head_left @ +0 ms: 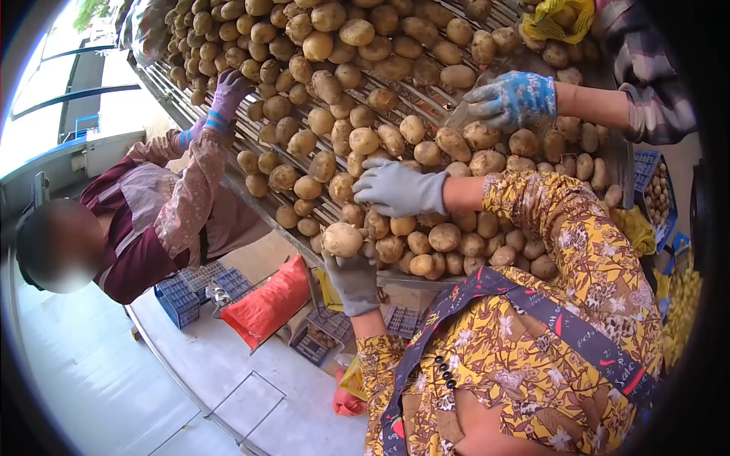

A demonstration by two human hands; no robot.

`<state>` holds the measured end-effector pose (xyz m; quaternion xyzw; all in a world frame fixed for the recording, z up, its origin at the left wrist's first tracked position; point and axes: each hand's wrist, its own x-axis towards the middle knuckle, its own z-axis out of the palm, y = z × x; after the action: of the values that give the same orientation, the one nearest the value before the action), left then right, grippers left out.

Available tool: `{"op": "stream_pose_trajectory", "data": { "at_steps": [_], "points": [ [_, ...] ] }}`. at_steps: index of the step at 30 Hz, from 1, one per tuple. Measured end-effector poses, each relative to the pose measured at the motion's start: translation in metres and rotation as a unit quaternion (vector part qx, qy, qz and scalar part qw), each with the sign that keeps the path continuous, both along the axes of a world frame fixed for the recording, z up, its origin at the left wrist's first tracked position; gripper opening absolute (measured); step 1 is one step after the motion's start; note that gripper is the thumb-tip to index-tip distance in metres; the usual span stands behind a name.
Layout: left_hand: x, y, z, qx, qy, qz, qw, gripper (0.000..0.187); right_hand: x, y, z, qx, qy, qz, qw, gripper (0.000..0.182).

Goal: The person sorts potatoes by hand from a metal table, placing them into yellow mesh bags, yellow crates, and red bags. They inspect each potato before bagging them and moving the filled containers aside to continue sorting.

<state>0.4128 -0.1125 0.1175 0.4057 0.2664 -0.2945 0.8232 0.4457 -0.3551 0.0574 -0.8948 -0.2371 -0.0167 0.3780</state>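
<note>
My left hand [353,281], in a grey glove, is closed round a large pale potato [342,239] at the near edge of the rack. Higher up and to the right, my right hand [401,188] wears a matching glove. It lies palm down over the potatoes [365,140], fingers stretched out and a little apart. Its palm side is hidden, but no potato shows in its grasp. Many potatoes, some with soil on them, cover the slatted rack [255,148] around both hands.
A co-worker's blue patterned glove [513,100] rests among potatoes at upper right, near a yellow net bag [559,19]. Another person's purple glove [230,91] touches the rack's left side. Below are a red sack [266,304], blue crates [179,296] and a wire frame [247,406].
</note>
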Motion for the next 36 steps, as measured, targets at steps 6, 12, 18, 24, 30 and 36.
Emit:
{"op": "stream_pose_trajectory", "data": {
  "at_steps": [6, 12, 18, 24, 30, 36],
  "points": [
    [-0.014, -0.06, 0.025, 0.189, -0.13, -0.157, 0.961, 0.055, -0.024, 0.048, 0.031, 0.543, 0.351, -0.093, 0.757, 0.037],
    [0.004, -0.019, 0.012, 0.704, -0.404, -0.268, 0.519, 0.065, -0.02, 0.081, 0.058, 0.46, 0.269, -0.103, 0.84, 0.045],
    [-0.01, 0.017, 0.026, 0.128, -0.071, 0.072, 0.987, 0.06, 0.099, 0.103, 0.004, 0.04, -0.019, -0.21, 0.977, 0.042],
    [-0.017, 0.012, 0.046, -0.002, -0.071, 0.158, 0.985, 0.069, 0.133, 0.12, -0.026, -0.122, -0.035, -0.156, 0.979, 0.031],
    [-0.021, 0.025, 0.04, -0.068, -0.061, 0.17, 0.981, 0.069, 0.075, 0.046, 0.021, 0.496, 0.281, -0.098, 0.816, 0.066],
    [0.04, -0.013, 0.043, 0.295, -0.162, -0.125, 0.933, 0.04, -0.023, -0.023, 0.019, 0.741, 0.399, -0.179, 0.51, 0.046]
  ]
}}
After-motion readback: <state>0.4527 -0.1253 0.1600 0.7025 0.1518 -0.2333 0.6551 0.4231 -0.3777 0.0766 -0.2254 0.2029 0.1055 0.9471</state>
